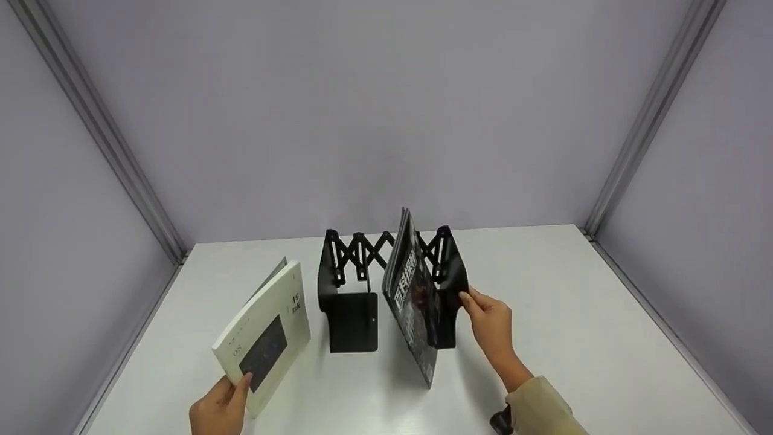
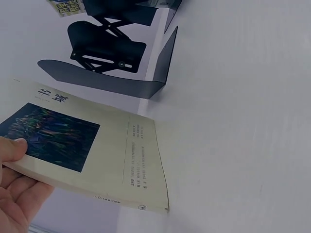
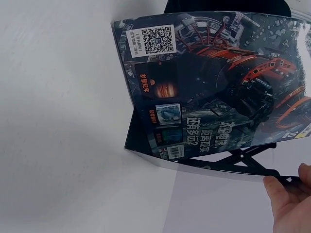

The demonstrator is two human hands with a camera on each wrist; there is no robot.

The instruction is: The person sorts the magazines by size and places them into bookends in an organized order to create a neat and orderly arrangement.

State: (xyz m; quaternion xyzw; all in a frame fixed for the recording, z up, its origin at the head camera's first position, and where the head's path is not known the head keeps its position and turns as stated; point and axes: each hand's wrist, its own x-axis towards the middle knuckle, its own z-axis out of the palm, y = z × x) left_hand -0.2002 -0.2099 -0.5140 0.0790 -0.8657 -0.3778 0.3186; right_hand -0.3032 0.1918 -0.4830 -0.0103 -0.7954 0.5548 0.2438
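My left hand (image 1: 218,409) grips a cream-coloured book (image 1: 293,338) by its near lower part, thumb on the dark picture on its cover. The book is tilted, left of a black expandable book rack (image 1: 353,323) with a lattice back; a greenish edge shows behind it. At the rack's right end, my right hand (image 1: 492,326) pinches the edge of the upright end plate between thumb and fingers. Dark magazines (image 1: 415,308) stand leaning inside the rack near that plate. In the right wrist view, the front magazine (image 3: 209,97) shows an orange and black cover with a QR code.
The rack stands on a white table (image 1: 561,284) before a pale back wall (image 1: 386,121). Side walls with grey metal corner posts enclose the table. A small black object (image 1: 501,421) shows by the right sleeve.
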